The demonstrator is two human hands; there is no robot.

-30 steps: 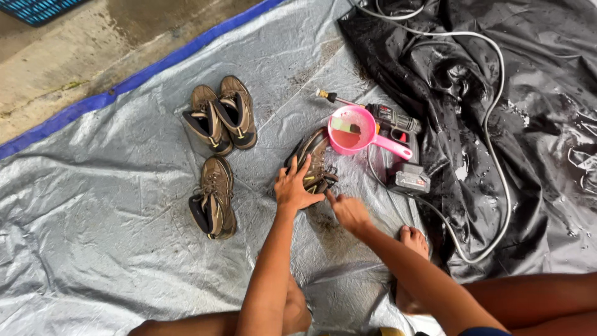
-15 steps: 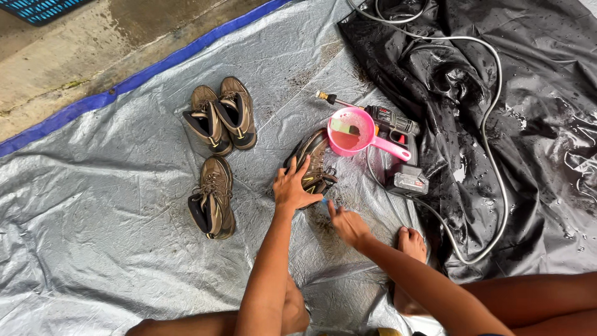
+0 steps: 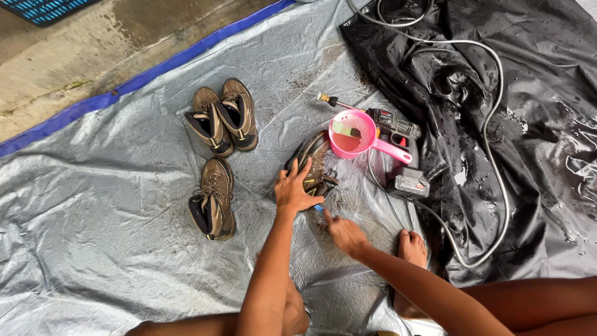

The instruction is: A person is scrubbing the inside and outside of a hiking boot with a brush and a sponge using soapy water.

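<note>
My left hand [image 3: 295,190] presses down on a muddy brown hiking boot [image 3: 314,160] that lies on its side on the grey tarp [image 3: 112,180]. Just below the boot, my right hand [image 3: 343,234] is closed around a small brush with a blue handle [image 3: 318,209], its tip at the boot's heel. Dirt is scattered on the tarp around both hands.
Three more brown boots lie to the left: a pair [image 3: 222,117] and a single one [image 3: 213,199]. A pink scoop [image 3: 356,135] rests beside a cordless sprayer tool [image 3: 398,155]. A grey hose [image 3: 491,155] loops over a wet black sheet [image 3: 528,124]. My bare foot [image 3: 411,249] sits nearby.
My right hand has slid a little down and back from the boot with the brush. The left hand stays pressed on the boot.
</note>
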